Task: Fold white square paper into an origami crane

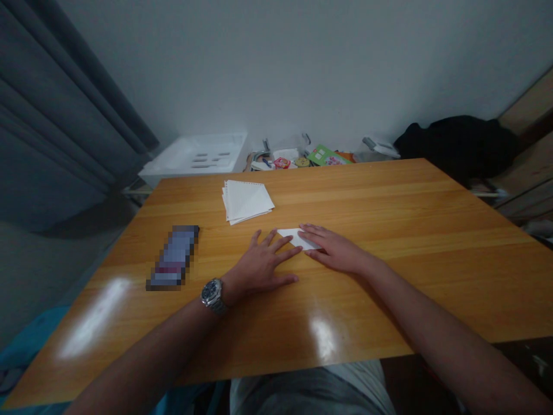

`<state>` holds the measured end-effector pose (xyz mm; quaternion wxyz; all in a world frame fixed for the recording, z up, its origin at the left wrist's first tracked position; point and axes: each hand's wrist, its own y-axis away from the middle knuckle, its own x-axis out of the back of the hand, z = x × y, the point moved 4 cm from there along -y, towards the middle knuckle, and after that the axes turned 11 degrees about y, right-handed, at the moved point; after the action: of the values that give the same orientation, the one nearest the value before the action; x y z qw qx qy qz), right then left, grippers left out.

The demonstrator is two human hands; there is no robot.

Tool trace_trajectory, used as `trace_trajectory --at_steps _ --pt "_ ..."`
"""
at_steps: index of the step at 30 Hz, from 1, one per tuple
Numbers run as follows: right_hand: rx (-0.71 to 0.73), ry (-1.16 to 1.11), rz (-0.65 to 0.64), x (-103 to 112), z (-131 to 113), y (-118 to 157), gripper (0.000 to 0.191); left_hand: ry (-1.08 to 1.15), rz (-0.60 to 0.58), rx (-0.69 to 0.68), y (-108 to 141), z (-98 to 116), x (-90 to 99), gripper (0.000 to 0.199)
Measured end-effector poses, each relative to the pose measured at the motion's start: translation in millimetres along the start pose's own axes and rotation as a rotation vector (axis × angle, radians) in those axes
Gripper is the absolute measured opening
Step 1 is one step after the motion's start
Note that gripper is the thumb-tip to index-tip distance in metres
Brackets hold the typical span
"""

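Observation:
A small folded piece of white paper [296,235] lies on the wooden table between my two hands. My left hand [264,264], with a metal watch [212,293] on its wrist, rests flat with its fingers spread. Its fingertips touch the left and lower edges of the paper. From the other side, my right hand [330,246] lies over the right end of the paper, fingers stretched out and the thumb along the lower edge. That end of the paper is partly hidden beneath the fingers.
A stack of white paper sheets [247,200] lies beyond my left hand. To the left is a blurred-out phone [175,256]. Behind the wooden table [389,202] stand a white tray [194,155], a green booklet [328,155] and a black cloth heap [458,144].

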<state>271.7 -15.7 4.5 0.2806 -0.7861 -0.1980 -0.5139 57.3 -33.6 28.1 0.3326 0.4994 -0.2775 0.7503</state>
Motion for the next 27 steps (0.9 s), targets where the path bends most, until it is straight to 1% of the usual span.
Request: trace_trajectory --at_steps 3,7,9,15,18,22,24,27 --pt "-0.013 0.0 0.019 4 5 3 0.052 -0.01 0.025 0.007 -1 -2 0.3 0.059" --pt "-0.006 -0.001 0.034 5 3 4 0.049 -0.021 0.09 -0.02 -3 -5 1.3 0.048" --pt "0.004 0.014 0.039 5 0 2 0.047 -0.009 0.106 -0.025 -4 -6 0.2 0.045" --pt "0.012 0.049 0.081 7 -7 -1 0.036 -0.033 0.156 0.024 -8 -6 -1.4 0.035" --pt "0.002 0.047 0.072 8 -12 -2 0.029 -0.037 0.18 0.031 -10 -7 1.3 0.032" --pt "0.01 0.014 0.065 9 -19 -5 0.022 -0.046 0.183 0.055 -11 -9 3.7 0.031" --pt "0.012 0.002 0.071 9 -20 -5 0.022 -0.057 0.182 0.068 -12 -10 4.3 0.029" --pt "0.008 -0.017 0.064 9 -18 -4 0.03 -0.073 0.179 0.075 -13 -10 4.7 0.028"
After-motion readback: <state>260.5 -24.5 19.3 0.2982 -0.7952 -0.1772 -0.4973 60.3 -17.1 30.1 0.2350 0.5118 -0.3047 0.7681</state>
